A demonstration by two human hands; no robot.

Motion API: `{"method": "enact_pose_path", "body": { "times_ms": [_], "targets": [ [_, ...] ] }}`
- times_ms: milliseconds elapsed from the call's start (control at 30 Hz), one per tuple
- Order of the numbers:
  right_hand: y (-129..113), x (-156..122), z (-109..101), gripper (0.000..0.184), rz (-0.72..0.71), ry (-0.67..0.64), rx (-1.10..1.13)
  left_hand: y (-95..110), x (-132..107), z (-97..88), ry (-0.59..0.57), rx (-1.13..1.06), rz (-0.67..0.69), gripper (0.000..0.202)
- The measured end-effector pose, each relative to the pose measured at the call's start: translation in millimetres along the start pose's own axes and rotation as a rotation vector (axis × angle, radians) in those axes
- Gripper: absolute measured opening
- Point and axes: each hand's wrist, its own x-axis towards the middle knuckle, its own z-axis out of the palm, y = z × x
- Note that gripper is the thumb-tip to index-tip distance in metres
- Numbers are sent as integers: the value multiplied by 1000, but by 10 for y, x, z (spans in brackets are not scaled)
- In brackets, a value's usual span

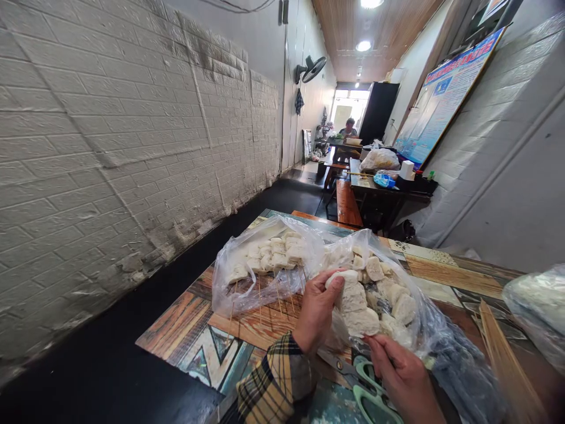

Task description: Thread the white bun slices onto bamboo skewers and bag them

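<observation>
My left hand (318, 306) is closed around a row of white, spongy food pieces (356, 303), thumb on top. At the row's lower end, my right hand (399, 368) pinches what looks like the end of a bamboo skewer, mostly hidden by the fingers. Behind them an open clear plastic bag (421, 294) holds loose chunks of the same food (404, 309). To the left, finished-looking skewers (278, 253) lie in rows on another clear bag (227, 288), their thin sticks pointing toward me. Green-handled scissors (368, 386) lie beneath my right hand.
The wood-patterned table (185, 312) has its left edge above a dark floor. A bundle of bamboo sticks (503, 353) and another plastic bag (541, 309) lie at the right. Farther off stand a bench (347, 203), a loaded table (359, 182) and a seated person (348, 129).
</observation>
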Motion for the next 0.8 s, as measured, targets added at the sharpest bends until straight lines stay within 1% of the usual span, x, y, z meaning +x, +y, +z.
{"method": "enact_pose_path", "body": {
  "times_ms": [100,200,300,367,433,567,667,733,800],
  "targets": [
    [35,-14,11,43,69,-21,46,15,-6,10,10,-27,-24,37],
    [34,-14,22,43,166,-72,169,52,-17,23,-11,-118,-78,46],
    [-16,9,21,43,321,-90,351,71,-11,28,-65,-234,-170,54],
    [-70,32,9,42,423,-88,433,53,5,26,-97,-261,-254,53],
    [-121,54,-7,42,481,-93,472,14,23,22,-102,-250,-305,50],
    [-151,70,-18,45,507,-124,527,-50,39,22,-61,-166,-268,41],
    [-103,54,-15,47,483,-133,522,-39,44,21,-51,-144,-237,40],
    [-62,31,-20,49,436,-138,455,-18,49,13,-34,-162,-218,41],
    [-36,4,-37,49,367,-115,338,-6,56,0,-21,-185,-201,42]
  ]
}}
